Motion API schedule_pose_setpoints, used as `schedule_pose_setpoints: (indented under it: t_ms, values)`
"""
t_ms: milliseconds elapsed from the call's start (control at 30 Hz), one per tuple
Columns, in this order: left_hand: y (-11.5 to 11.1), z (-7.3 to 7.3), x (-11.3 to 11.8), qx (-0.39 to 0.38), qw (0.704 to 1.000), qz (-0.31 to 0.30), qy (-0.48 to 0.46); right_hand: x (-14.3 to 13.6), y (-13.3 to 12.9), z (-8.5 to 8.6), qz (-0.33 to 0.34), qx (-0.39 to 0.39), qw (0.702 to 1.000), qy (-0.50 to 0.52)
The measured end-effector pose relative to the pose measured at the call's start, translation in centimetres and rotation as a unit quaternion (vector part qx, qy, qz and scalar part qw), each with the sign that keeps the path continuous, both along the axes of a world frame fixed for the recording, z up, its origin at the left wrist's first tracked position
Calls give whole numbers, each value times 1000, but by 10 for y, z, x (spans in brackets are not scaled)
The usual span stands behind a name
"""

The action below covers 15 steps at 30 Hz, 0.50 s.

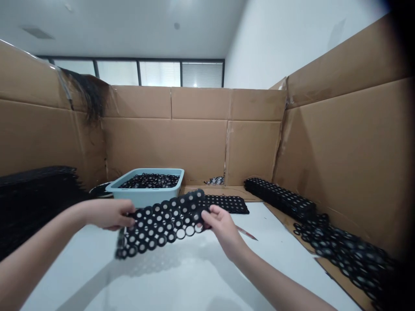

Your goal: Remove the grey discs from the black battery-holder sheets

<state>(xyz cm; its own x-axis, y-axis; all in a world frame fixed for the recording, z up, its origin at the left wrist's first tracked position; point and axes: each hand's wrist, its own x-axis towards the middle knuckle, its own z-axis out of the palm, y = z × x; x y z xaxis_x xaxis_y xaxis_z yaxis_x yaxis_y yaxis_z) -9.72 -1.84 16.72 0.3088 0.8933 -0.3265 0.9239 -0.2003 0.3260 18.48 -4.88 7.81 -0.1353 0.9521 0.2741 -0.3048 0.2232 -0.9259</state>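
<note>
Head view: black sheet [163, 223] above the counter [181, 280].
Left hand [115, 214] pinches the sheet's left end, right hand [223, 226] its right end; a tub [142, 198] stands behind it.

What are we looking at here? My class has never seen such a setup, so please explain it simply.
There is no machine: a camera worn on a person's head took this one picture, looking forward and down. The left hand and right hand hold a black sheet with rows of circles above a white table. Beyond it, a pale blue bin contains many small black pieces. More black patterned material lies along the right side, beside cardboard walls.
</note>
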Motion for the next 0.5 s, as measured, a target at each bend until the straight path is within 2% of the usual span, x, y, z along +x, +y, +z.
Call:
schedule_pose_setpoints:
  t_ms: [67,133,167,200,233,300,400,500]
  values:
    - [5,8,-7,18,998,8,58,-5,-4,-15,50,-25,997,-51]
    - [12,0,-2,52,994,25,96,-12,-4,-30,73,-60,993,-77]
    - [15,-8,5,92,990,30,105,-15,-3,-37,74,-73,991,-83]
    - [17,-19,13,173,981,36,75,-18,-2,-44,70,-83,990,-86]
    - [19,-31,24,215,974,41,56,-21,-1,-51,62,-88,991,-85]
    - [18,-56,50,263,963,44,30,-23,3,-64,40,-95,993,-65]
    - [7,-89,94,312,947,-14,-76,-22,8,-78,3,-108,994,-21]
    - [-6,-113,129,279,951,-35,-131,-18,10,-83,-4,-101,995,6]
